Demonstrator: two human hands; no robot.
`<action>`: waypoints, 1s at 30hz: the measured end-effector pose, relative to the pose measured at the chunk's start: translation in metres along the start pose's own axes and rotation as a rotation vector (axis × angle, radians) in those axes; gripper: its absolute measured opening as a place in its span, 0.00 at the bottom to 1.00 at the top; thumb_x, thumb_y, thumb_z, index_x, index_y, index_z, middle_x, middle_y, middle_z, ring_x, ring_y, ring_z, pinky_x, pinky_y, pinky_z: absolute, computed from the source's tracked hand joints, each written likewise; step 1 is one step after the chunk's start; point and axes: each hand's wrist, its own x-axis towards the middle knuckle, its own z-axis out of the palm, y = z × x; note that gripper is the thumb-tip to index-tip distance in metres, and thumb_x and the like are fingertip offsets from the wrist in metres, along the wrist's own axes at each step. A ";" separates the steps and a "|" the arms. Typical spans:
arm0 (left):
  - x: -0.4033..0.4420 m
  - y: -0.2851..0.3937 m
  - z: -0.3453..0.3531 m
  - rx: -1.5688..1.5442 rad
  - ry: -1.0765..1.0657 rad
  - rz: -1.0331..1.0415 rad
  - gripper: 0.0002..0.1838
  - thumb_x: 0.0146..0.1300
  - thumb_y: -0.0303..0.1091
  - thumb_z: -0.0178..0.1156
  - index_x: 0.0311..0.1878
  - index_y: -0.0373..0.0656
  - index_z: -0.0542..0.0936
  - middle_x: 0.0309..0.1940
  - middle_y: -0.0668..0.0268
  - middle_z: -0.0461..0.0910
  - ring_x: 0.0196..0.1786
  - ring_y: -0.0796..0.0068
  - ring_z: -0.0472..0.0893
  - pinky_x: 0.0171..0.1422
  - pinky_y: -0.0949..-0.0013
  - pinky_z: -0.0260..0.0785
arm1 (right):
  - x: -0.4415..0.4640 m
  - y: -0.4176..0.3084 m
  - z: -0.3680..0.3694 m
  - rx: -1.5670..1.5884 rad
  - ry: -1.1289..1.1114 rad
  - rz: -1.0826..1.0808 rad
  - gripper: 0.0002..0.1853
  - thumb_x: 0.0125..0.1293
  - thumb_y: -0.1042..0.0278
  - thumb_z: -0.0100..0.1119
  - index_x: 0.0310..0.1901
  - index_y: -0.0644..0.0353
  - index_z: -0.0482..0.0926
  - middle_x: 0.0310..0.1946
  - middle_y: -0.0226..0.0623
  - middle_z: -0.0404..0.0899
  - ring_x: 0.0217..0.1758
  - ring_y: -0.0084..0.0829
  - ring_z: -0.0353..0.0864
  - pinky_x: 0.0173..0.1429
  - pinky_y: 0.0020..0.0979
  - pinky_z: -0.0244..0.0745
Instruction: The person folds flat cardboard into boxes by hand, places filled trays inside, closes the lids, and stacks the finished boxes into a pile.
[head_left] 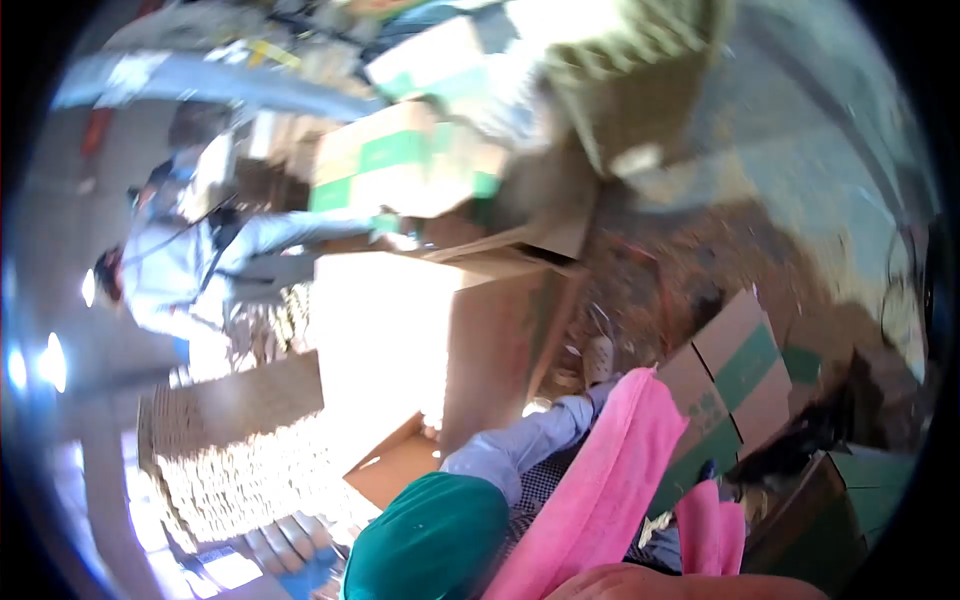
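Large open brown cardboard box point(495, 350): mid-view, its near side washed out by sunlight, a loose flap point(390, 467) jutting toward the stack beside it. I take this box as the centre of the work.

Hands: bare fingers point(285, 543) show at the lower left, close to a stack of ridged, pale moulded trays point(235, 415). I cannot tell whose they are, nor whether they grip anything. A strip of bare skin point(690, 586) crosses the bottom edge; no hand can be made out on it. State of the wearer's left and right hands: cannot tell.

Just beside the box: rounded teal-green fabric point(430, 540), a pale-blue trouser leg point(515, 448) and a long bright-pink cloth point(605, 475).

Further out: brown-and-green printed cartons point(735, 370) to the right; more green-marked cartons point(380, 155) above; a co-worker in pale clothing point(165, 285) at left, an arm stretched toward those cartons; littered brown floor point(650, 270).

Risks, my judgement: the jutting flap could snag the trays or a sleeve; the hanging pink cloth could catch on a carton edge; glare could hide the box's rim; floor litter might trip a foot.
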 end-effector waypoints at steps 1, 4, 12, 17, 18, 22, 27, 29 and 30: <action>-0.034 0.001 0.009 -0.028 0.048 0.042 0.38 0.56 0.48 0.71 0.66 0.35 0.73 0.58 0.59 0.79 0.61 0.64 0.77 0.65 0.63 0.70 | -0.014 -0.006 0.014 -0.058 -0.044 -0.017 0.32 0.71 0.48 0.56 0.69 0.62 0.69 0.64 0.35 0.73 0.64 0.32 0.74 0.69 0.34 0.68; -0.137 -0.003 0.042 -0.099 0.207 0.156 0.39 0.56 0.49 0.71 0.66 0.35 0.72 0.59 0.58 0.78 0.62 0.64 0.76 0.65 0.63 0.70 | -0.063 -0.038 0.071 -0.220 -0.217 -0.084 0.33 0.70 0.48 0.57 0.69 0.62 0.68 0.63 0.36 0.73 0.64 0.32 0.74 0.68 0.34 0.69; -0.362 -0.054 0.128 -0.240 0.684 0.578 0.42 0.56 0.51 0.72 0.68 0.34 0.70 0.61 0.58 0.77 0.64 0.65 0.74 0.66 0.64 0.68 | -0.274 -0.078 0.207 -0.515 -0.723 -0.440 0.35 0.67 0.47 0.60 0.69 0.63 0.67 0.63 0.37 0.74 0.63 0.33 0.74 0.66 0.35 0.71; -0.429 -0.058 0.169 -0.163 0.961 0.812 0.44 0.56 0.53 0.73 0.68 0.34 0.70 0.62 0.57 0.75 0.66 0.65 0.73 0.66 0.65 0.67 | -0.403 -0.027 0.200 -0.570 -0.766 -0.611 0.42 0.56 0.55 0.65 0.70 0.66 0.63 0.61 0.40 0.74 0.62 0.34 0.75 0.63 0.36 0.73; -0.441 -0.067 0.179 -0.164 0.965 0.823 0.44 0.56 0.53 0.73 0.69 0.34 0.69 0.63 0.57 0.75 0.66 0.65 0.72 0.67 0.65 0.67 | -0.420 -0.022 0.202 -0.826 -0.808 -0.707 0.44 0.50 0.63 0.61 0.71 0.65 0.61 0.62 0.39 0.72 0.63 0.32 0.74 0.64 0.34 0.72; -0.509 -0.148 0.215 -0.221 0.556 0.795 0.39 0.59 0.49 0.71 0.67 0.35 0.72 0.61 0.59 0.77 0.64 0.68 0.73 0.66 0.66 0.68 | -0.508 0.048 0.175 -0.759 -0.660 -0.855 0.60 0.43 0.56 0.79 0.76 0.62 0.53 0.67 0.39 0.67 0.66 0.32 0.70 0.65 0.34 0.71; -0.553 -0.201 0.256 -0.224 0.297 0.711 0.29 0.63 0.42 0.68 0.63 0.36 0.75 0.57 0.61 0.80 0.59 0.73 0.76 0.64 0.67 0.69 | -0.609 0.070 0.145 -0.860 -0.606 -1.011 0.77 0.31 0.43 0.87 0.79 0.61 0.42 0.69 0.42 0.66 0.65 0.35 0.72 0.65 0.34 0.72; -0.558 -0.227 0.276 -0.185 0.242 0.667 0.25 0.65 0.39 0.67 0.62 0.37 0.77 0.55 0.62 0.81 0.57 0.75 0.77 0.63 0.67 0.69 | -0.634 0.087 0.109 -0.906 -0.576 -1.170 0.82 0.26 0.33 0.84 0.79 0.61 0.40 0.69 0.43 0.64 0.66 0.35 0.70 0.68 0.36 0.69; -0.555 -0.233 0.285 -0.172 0.225 0.639 0.23 0.66 0.38 0.66 0.61 0.37 0.78 0.55 0.63 0.82 0.56 0.76 0.77 0.63 0.68 0.69 | -0.642 0.080 0.090 -1.009 -0.538 -1.198 0.83 0.26 0.31 0.83 0.79 0.62 0.40 0.73 0.46 0.60 0.72 0.37 0.65 0.73 0.38 0.63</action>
